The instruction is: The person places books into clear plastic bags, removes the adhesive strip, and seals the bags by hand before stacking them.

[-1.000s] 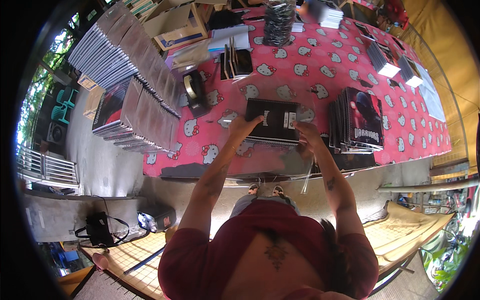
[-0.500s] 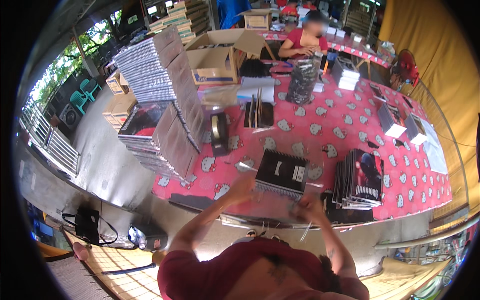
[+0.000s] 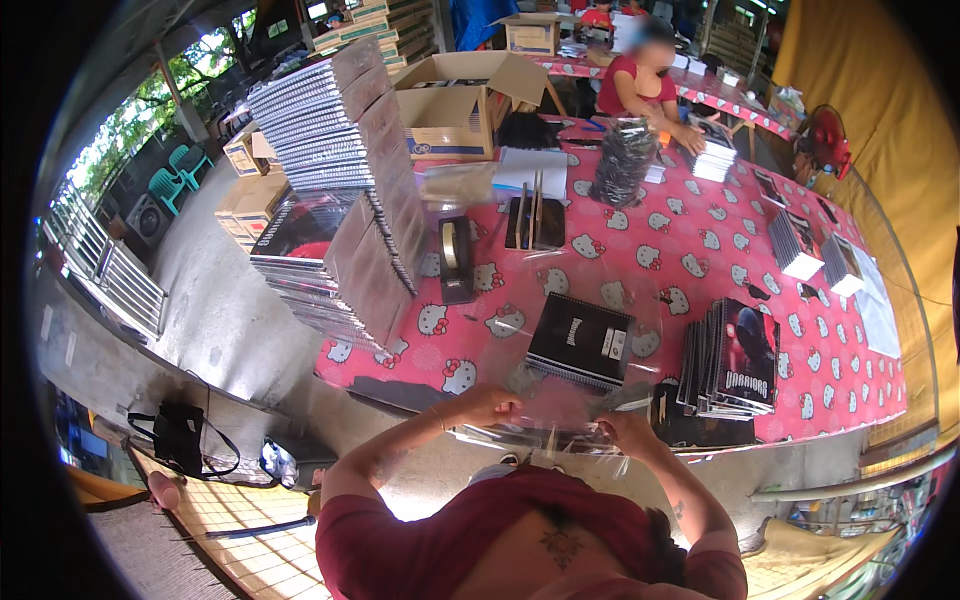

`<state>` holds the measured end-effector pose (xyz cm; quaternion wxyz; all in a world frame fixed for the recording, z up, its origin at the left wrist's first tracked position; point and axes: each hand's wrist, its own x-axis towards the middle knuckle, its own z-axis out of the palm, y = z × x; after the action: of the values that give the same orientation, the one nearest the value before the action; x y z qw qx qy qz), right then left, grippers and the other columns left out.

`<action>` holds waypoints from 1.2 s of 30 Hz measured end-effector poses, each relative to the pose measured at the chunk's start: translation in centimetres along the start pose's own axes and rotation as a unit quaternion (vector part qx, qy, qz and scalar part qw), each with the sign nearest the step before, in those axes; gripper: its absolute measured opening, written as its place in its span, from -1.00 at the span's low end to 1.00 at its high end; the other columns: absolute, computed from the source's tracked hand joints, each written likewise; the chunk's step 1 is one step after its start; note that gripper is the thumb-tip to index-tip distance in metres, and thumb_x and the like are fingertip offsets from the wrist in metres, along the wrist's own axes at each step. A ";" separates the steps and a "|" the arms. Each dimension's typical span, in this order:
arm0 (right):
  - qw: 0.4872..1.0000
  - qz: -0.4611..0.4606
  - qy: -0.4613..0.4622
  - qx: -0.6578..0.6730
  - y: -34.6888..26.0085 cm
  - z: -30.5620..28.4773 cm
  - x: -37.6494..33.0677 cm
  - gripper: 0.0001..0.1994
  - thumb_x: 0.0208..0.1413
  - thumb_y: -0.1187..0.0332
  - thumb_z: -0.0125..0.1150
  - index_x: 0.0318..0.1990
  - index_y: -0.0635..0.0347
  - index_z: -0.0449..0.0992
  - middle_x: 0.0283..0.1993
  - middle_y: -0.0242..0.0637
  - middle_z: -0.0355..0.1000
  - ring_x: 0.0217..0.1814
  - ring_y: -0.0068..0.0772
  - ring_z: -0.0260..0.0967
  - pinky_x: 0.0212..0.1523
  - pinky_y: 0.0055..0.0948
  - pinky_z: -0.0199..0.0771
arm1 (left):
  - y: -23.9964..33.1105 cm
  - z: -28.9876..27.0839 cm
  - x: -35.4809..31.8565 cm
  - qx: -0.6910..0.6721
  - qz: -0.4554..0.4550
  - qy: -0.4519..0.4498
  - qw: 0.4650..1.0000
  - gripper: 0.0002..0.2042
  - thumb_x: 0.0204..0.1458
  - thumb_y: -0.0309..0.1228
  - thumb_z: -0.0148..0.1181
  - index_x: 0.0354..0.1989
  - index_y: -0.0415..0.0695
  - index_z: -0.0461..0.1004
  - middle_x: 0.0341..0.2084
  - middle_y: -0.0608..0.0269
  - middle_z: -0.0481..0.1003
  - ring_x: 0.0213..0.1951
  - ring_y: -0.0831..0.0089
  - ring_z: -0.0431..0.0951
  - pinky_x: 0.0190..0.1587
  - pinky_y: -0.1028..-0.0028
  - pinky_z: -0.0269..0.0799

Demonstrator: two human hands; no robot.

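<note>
A black spiral-bound notebook (image 3: 578, 335) lies on clear plastic film (image 3: 645, 368) near the table's front edge, its wire coil toward me. My left hand (image 3: 490, 403) is closed at the film's near left edge. At the near right edge my right hand (image 3: 630, 432) pinches the film too, with loose film between the hands and the notebook. To the right of the notebook stands a pile of notebooks with dark red covers (image 3: 735, 355). A black tape dispenser (image 3: 456, 262) sits to the left.
Tall stacks of plastic-wrapped notebooks (image 3: 320, 130) rise at the table's left. Behind are an open cardboard box (image 3: 440, 125), a black organizer (image 3: 535, 222) and a dark wrapped bundle (image 3: 622, 165). Across the table a co-worker (image 3: 640, 90) reaches to a notebook stack (image 3: 712, 155).
Both my hands have drawn nearer to me at the film's front edge, the left one more. The co-worker's hand has gone from behind the dark bundle to the stack on the right.
</note>
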<state>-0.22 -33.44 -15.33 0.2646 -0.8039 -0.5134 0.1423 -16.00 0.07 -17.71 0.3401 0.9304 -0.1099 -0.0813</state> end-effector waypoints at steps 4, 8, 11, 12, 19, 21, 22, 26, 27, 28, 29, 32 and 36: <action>0.997 0.019 -0.034 -0.071 -1.7 -1.0 1.1 -0.81 0.13 0.28 0.27 -0.16 0.12 0.53 -0.26 -0.13 0.56 -0.20 -0.03 0.55 -0.20 -0.10 0.51 | 1.7 -0.6 -0.4 0.058 -0.001 -0.005 0.998 -0.81 0.17 -0.29 0.16 -0.13 -0.08 0.55 -0.25 0.19 0.58 -0.12 0.14 0.57 -0.07 0.15 0.45; 0.995 0.015 -0.090 -0.042 -0.7 -0.8 0.2 -0.82 0.11 0.33 0.24 -0.15 0.12 0.53 -0.21 -0.13 0.56 -0.14 -0.03 0.54 -0.14 -0.07 0.50 | 0.2 0.7 -0.5 0.010 -0.030 0.094 0.995 -0.80 0.14 -0.26 0.19 -0.14 -0.06 0.56 -0.24 0.18 0.58 -0.10 0.14 0.58 -0.05 0.16 0.45; 0.979 0.105 -0.162 -0.058 -1.8 -2.9 -0.6 -0.83 0.09 0.36 0.22 -0.16 0.13 0.53 -0.24 -0.17 0.53 -0.15 -0.01 0.52 -0.17 -0.08 0.50 | 1.8 -2.6 -0.9 0.071 -0.100 -0.028 0.992 -0.80 0.13 -0.29 0.18 -0.11 -0.02 0.57 -0.19 0.18 0.58 -0.08 0.13 0.58 -0.04 0.16 0.46; 0.989 0.071 -0.120 -0.040 -1.3 -3.5 -0.5 -0.83 0.10 0.34 0.22 -0.16 0.12 0.53 -0.23 -0.16 0.53 -0.16 -0.04 0.52 -0.18 -0.10 0.51 | 1.3 -3.9 -1.0 0.043 -0.112 0.013 0.993 -0.82 0.12 -0.33 0.18 -0.12 -0.02 0.58 -0.21 0.18 0.59 -0.12 0.17 0.60 -0.07 0.21 0.47; 0.928 0.085 0.214 0.291 3.6 -6.3 3.1 -0.62 0.20 0.18 0.28 0.07 0.19 0.48 -0.29 -0.40 0.50 -0.26 -0.44 0.47 -0.16 -0.48 0.48 | -3.5 -11.3 6.1 -0.248 -0.171 0.185 0.935 -0.80 0.10 -0.34 0.29 -0.21 -0.21 0.62 -0.42 0.27 0.61 -0.33 0.52 0.58 -0.24 0.46 0.48; 0.956 0.093 0.163 0.227 6.0 -4.3 2.2 -0.62 0.20 0.24 0.28 0.09 0.23 0.45 -0.30 -0.37 0.51 -0.27 -0.38 0.51 -0.16 -0.46 0.49 | -3.0 -11.8 7.2 -0.350 -0.192 0.188 0.897 -0.76 0.09 -0.29 0.32 -0.24 -0.23 0.62 -0.44 0.31 0.59 -0.36 0.54 0.57 -0.27 0.50 0.46; 0.963 0.108 0.134 0.207 7.0 -3.7 2.3 -0.62 0.21 0.25 0.26 0.09 0.26 0.43 -0.29 -0.36 0.51 -0.27 -0.36 0.51 -0.17 -0.44 0.49 | -4.0 -11.2 7.6 -0.391 -0.174 0.205 0.880 -0.76 0.08 -0.27 0.32 -0.25 -0.23 0.61 -0.44 0.32 0.58 -0.37 0.55 0.56 -0.28 0.51 0.45; 0.735 0.245 0.423 0.470 9.7 0.2 2.7 -0.71 0.17 0.28 0.27 -0.06 0.26 0.45 -0.13 -0.12 0.50 -0.17 -0.31 0.49 -0.15 -0.23 0.46 | -7.8 -10.0 9.0 -0.424 -0.218 0.170 0.863 -0.69 0.07 -0.20 0.35 -0.16 -0.18 0.59 -0.40 0.31 0.58 -0.28 0.48 0.61 -0.19 0.53 0.41; 0.791 0.281 0.458 0.294 8.7 0.9 3.4 -0.68 0.16 0.26 0.27 -0.02 0.24 0.44 -0.04 -0.07 0.45 -0.08 -0.24 0.45 -0.08 -0.18 0.43 | -8.2 -10.0 9.3 -0.419 -0.239 0.170 0.859 -0.69 0.08 -0.21 0.35 -0.15 -0.18 0.59 -0.41 0.32 0.58 -0.29 0.49 0.60 -0.19 0.53 0.40; 0.819 0.304 0.475 0.105 5.9 0.9 4.6 -0.64 0.15 0.24 0.27 0.02 0.22 0.43 0.04 -0.02 0.39 0.00 -0.17 0.41 0.00 -0.13 0.39 | -8.0 -10.0 9.4 -0.424 -0.250 0.187 0.850 -0.71 0.08 -0.22 0.34 -0.17 -0.17 0.59 -0.41 0.33 0.58 -0.30 0.50 0.60 -0.21 0.54 0.38; 0.815 0.318 0.477 -0.090 2.6 0.4 5.7 -0.60 0.13 0.22 0.28 0.06 0.20 0.43 0.13 0.03 0.34 0.09 -0.10 0.36 0.08 -0.08 0.36 | -7.2 -10.0 9.4 -0.430 -0.257 0.200 0.842 -0.73 0.08 -0.23 0.34 -0.18 -0.16 0.60 -0.41 0.34 0.58 -0.31 0.51 0.60 -0.24 0.55 0.37; 0.928 0.117 0.303 -0.182 -5.6 -0.1 7.0 -0.44 0.11 0.11 0.26 0.24 0.09 0.35 0.34 -0.04 0.15 0.34 0.08 0.13 0.28 0.10 0.15 | -7.6 -8.9 9.1 -0.455 -0.237 0.232 0.826 -0.76 0.07 -0.28 0.34 -0.18 -0.16 0.61 -0.40 0.34 0.60 -0.34 0.52 0.60 -0.28 0.57 0.37; 0.969 0.060 0.178 -0.158 -5.3 3.2 9.0 -0.43 0.12 0.03 0.24 0.26 0.01 0.36 0.37 -0.17 0.19 0.44 -0.04 0.07 0.36 0.12 0.07 | -9.6 -9.8 11.3 -0.338 -0.196 0.219 0.894 -0.72 0.07 -0.36 0.31 -0.11 -0.27 0.59 -0.40 0.17 0.61 -0.35 0.41 0.62 -0.18 0.45 0.54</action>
<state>-1.88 -22.63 -14.51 0.2126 -0.8771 -0.4249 -0.0705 -1.44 10.37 -17.42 0.6268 0.7561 0.1864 0.0270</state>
